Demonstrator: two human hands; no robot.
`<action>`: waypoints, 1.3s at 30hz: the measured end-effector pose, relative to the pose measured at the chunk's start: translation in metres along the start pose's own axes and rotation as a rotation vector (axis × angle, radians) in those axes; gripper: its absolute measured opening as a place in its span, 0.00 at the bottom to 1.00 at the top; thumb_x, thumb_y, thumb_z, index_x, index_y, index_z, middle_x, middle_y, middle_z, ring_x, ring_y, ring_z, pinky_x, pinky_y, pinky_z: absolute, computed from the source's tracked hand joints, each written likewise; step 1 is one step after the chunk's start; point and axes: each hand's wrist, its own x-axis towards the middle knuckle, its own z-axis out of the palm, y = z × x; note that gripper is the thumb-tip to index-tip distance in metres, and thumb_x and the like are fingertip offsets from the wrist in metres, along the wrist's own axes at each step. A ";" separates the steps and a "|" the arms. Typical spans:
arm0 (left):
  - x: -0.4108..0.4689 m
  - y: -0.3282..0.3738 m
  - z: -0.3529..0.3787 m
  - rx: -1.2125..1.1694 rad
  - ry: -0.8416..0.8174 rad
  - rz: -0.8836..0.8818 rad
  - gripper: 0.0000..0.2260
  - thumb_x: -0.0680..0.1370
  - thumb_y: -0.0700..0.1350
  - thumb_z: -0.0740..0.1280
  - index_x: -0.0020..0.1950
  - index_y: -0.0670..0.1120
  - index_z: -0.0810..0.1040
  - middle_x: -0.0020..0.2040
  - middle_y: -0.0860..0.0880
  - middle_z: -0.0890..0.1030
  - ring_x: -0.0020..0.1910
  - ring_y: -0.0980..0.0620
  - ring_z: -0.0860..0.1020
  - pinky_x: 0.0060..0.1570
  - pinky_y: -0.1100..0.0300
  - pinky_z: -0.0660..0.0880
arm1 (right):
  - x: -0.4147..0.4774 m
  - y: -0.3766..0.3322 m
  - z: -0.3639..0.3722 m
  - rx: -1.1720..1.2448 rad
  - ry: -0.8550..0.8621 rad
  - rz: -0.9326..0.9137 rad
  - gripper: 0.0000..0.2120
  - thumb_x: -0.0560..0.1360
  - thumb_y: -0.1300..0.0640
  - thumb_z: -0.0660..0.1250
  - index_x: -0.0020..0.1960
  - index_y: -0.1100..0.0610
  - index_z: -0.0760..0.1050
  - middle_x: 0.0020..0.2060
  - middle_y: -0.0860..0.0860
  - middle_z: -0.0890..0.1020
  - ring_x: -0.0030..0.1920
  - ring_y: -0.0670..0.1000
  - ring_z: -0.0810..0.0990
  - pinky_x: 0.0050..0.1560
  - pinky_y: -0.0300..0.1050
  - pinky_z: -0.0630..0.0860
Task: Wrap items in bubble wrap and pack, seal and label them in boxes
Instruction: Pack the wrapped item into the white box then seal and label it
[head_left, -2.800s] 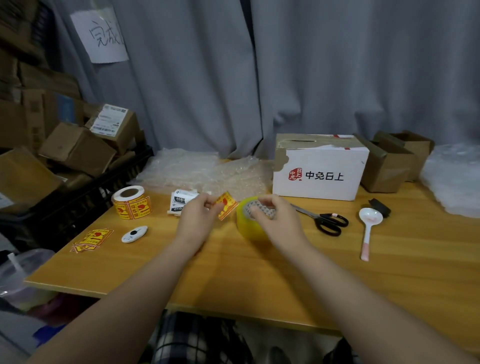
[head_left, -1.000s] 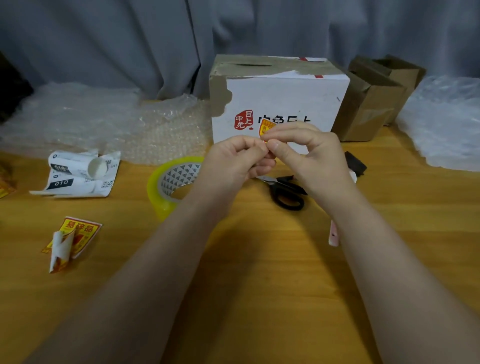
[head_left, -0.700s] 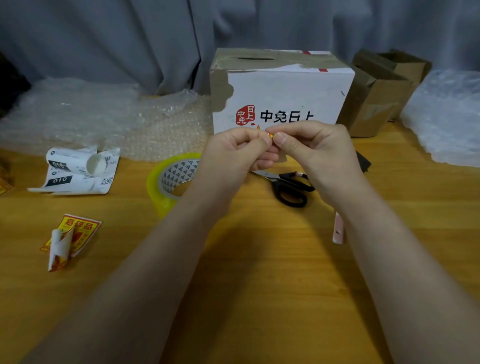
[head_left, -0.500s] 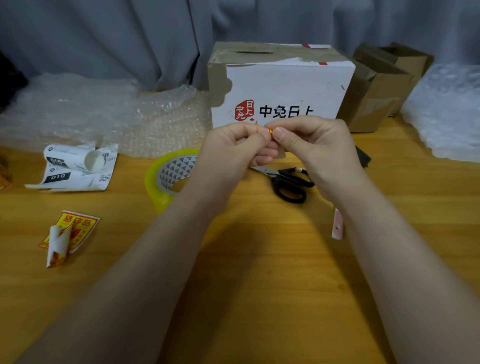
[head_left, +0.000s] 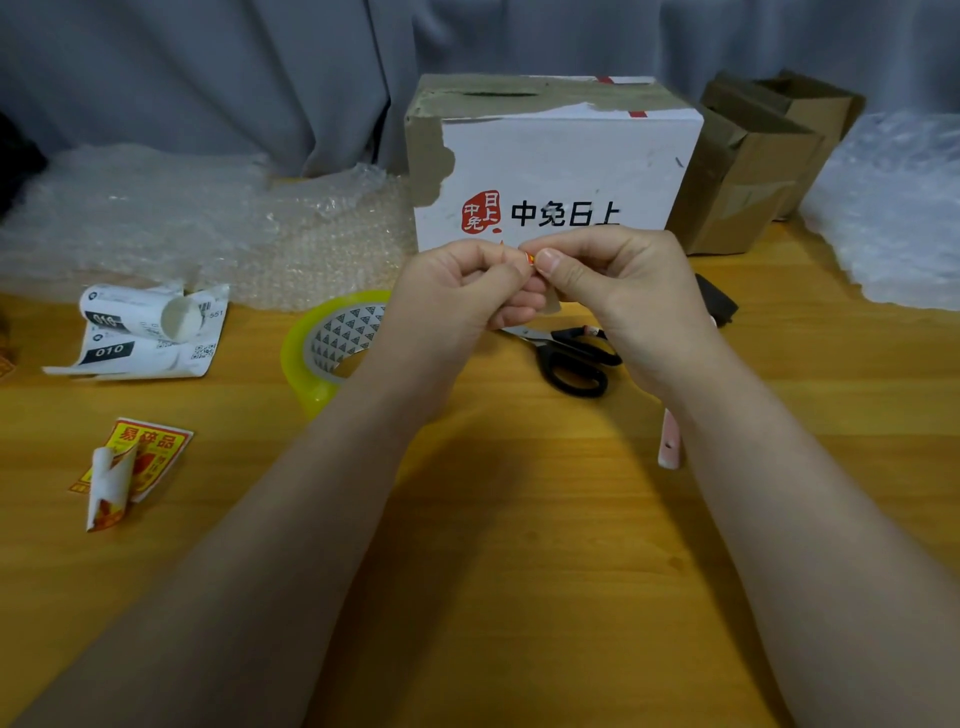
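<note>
Above the wooden counter (head_left: 519, 545), the left hand (head_left: 452, 293) and the right hand (head_left: 628, 291) meet fingertip to fingertip; both pinch a small red-and-yellow paper sticker (head_left: 529, 258) just in front of the white cardboard box (head_left: 561, 156). A yellowish tape roll (head_left: 306, 364) lies beneath the left wrist; black-handled scissors (head_left: 576, 371) lie beneath the right.

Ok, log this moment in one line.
left hand: pinches sticker | right hand: pinches sticker | box: behind hands

Grey curtain (head_left: 260, 78) behind a wooden table (head_left: 519, 571)
</note>
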 end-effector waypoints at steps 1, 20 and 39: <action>0.000 0.000 0.000 0.000 0.001 -0.002 0.04 0.77 0.36 0.65 0.44 0.40 0.79 0.34 0.49 0.83 0.34 0.57 0.81 0.39 0.66 0.78 | 0.000 0.001 0.000 0.002 0.000 0.004 0.07 0.76 0.64 0.67 0.49 0.55 0.82 0.45 0.50 0.85 0.48 0.52 0.84 0.51 0.45 0.80; -0.001 -0.001 0.002 0.031 0.070 0.003 0.04 0.76 0.35 0.66 0.43 0.39 0.80 0.33 0.48 0.82 0.33 0.55 0.80 0.39 0.64 0.79 | 0.000 0.003 0.001 -0.034 -0.036 -0.013 0.07 0.77 0.64 0.66 0.51 0.56 0.81 0.45 0.49 0.84 0.48 0.48 0.83 0.51 0.42 0.79; -0.001 -0.002 0.004 0.096 0.120 0.036 0.06 0.76 0.34 0.65 0.41 0.41 0.78 0.30 0.51 0.81 0.32 0.58 0.79 0.37 0.66 0.77 | -0.001 0.002 0.003 -0.064 -0.017 -0.015 0.08 0.76 0.64 0.67 0.51 0.55 0.81 0.44 0.49 0.84 0.48 0.49 0.83 0.54 0.47 0.80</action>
